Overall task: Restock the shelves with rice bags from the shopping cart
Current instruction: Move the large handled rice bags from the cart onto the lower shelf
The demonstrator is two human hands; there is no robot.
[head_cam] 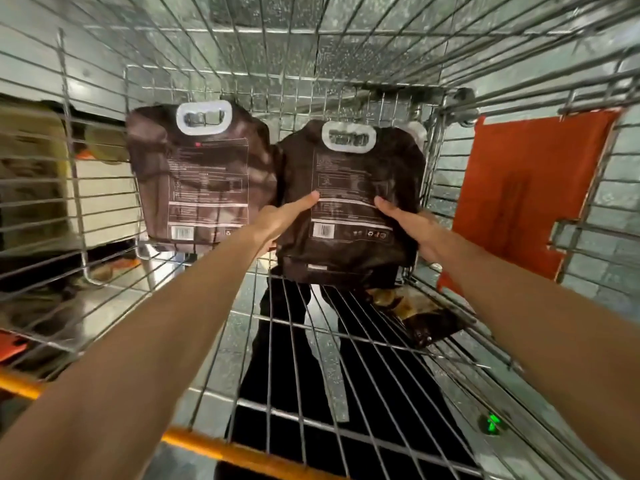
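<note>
since the dark brown plastic rice bag with a white cut-out handle (349, 209) looks heavy, slack and slick, its sides or handle suit a grip. it is in the silver wire shopping cart (311, 341). left hand (280, 223) and right hand (412, 230) clasp its edges, thumbs on front, fingers probably curled behind.

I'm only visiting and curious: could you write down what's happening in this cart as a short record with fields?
Place: inside a wire shopping cart, seen from above
Held item: dark rice bag with a white handle cutout
Left hand: grips the bag's left edge, thumb on its face
Right hand: grips the right edge, thumb on its face
Neighbour: second bag alongside on the left, untouched
Also there: another dark pack lying at the cart's near right
Stage: held bag not yet out of the cart
</note>
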